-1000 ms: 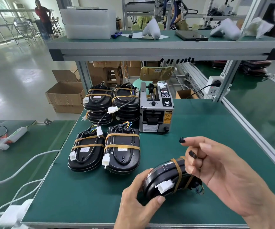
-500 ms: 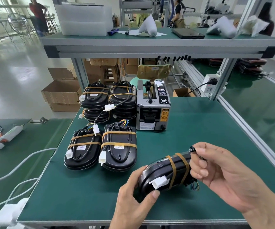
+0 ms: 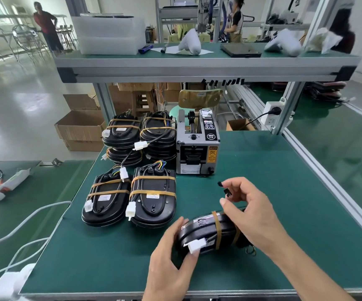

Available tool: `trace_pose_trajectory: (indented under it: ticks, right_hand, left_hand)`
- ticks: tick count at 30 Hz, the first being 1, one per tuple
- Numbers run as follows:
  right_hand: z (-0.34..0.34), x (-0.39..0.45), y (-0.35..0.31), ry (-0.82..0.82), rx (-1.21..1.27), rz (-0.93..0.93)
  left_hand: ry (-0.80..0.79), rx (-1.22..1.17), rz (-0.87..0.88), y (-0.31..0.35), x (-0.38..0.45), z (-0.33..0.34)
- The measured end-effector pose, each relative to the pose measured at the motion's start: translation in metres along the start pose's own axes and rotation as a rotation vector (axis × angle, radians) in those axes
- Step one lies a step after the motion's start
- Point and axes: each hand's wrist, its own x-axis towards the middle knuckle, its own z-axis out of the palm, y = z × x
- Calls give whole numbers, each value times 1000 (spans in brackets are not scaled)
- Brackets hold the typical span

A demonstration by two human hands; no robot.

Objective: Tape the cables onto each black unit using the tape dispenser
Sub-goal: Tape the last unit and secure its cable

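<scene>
A green-topped workbench (image 3: 251, 192) spreads under both hands. Beyond the right hand, at the far side of the bench, stands the grey tape dispenser (image 3: 198, 146). To its left, beyond the left hand, are two stacks of taped black units (image 3: 139, 136), and nearer the left hand two more black units (image 3: 130, 197) lie flat side by side, each crossed by two brown tape bands. Between the hands, a black unit (image 3: 206, 233) stands on edge on the bench, also wearing two tape bands. The left hand (image 3: 171, 263) grips its near end, thumb beside the white connector (image 3: 197, 245). The right hand (image 3: 254, 211) hovers over its far end, fingers curled, pinching a small black connector (image 3: 227, 191).
</scene>
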Motion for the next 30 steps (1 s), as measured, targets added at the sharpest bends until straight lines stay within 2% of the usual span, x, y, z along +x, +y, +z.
trace_pose_trajectory:
  ticks: [2,5,8,10,12,14,16,19,24,30]
  right_hand:
    - [2,2,2,-5,-45,-8]
    - [4,6,5,7,-49,-7]
    - [5,8,9,6,-58,-20]
    - [5,10,11,-8,-58,-31]
    - [5,13,12,-20,-46,-50]
    - [4,16,13,-26,-25,-64]
    - [4,19,14,-34,-12,-70]
    - [4,23,16,-35,16,-75]
    - [5,27,21,-36,65,-75]
    - [5,30,20,-53,101,-62]
  left_hand:
    - [69,85,133,3,-5,-1]
    - [264,178,411,19,-4,0]
    - [320,136,516,44,22,3]
    - [237,131,366,63,51,4]
    - [84,107,110,76,86,5]
    - [-88,115,-22,81,117,8]
    - [-220,149,-35,80,135,13]
    - [-309,131,3,72,144,20]
    - [-332,44,42,61,143,22]
    - [-278,14,79,54,141,22]
